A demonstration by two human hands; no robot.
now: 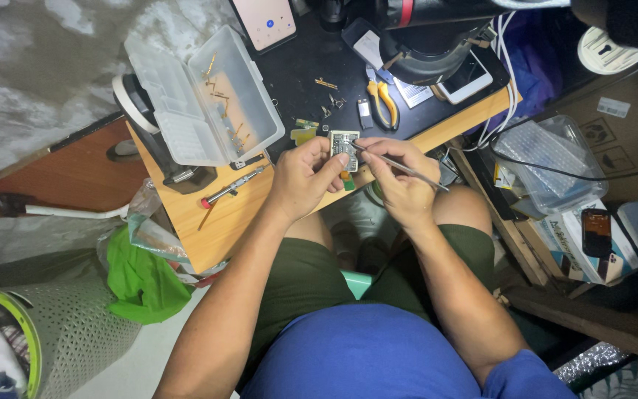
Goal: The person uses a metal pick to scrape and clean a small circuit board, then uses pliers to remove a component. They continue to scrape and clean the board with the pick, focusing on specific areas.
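My left hand (306, 175) pinches a small pale circuit board (344, 143) by its lower edge, just above the front edge of the wooden desk (208, 222). My right hand (400, 181) holds thin metal tweezers (400, 166) like a pen, their tip resting on the board's right side. A small green part (348, 182) shows below the board, between my two hands. Both hands hover over my lap, where I sit in green shorts and a blue shirt.
An open clear parts box (201, 96) with small brass pieces lies at the desk's left. A red-tipped screwdriver (232, 186), yellow-handled pliers (382, 100), a phone (263, 22) and a black mat (319, 63) are on the desk. Boxes and a plastic container (548, 162) crowd the right.
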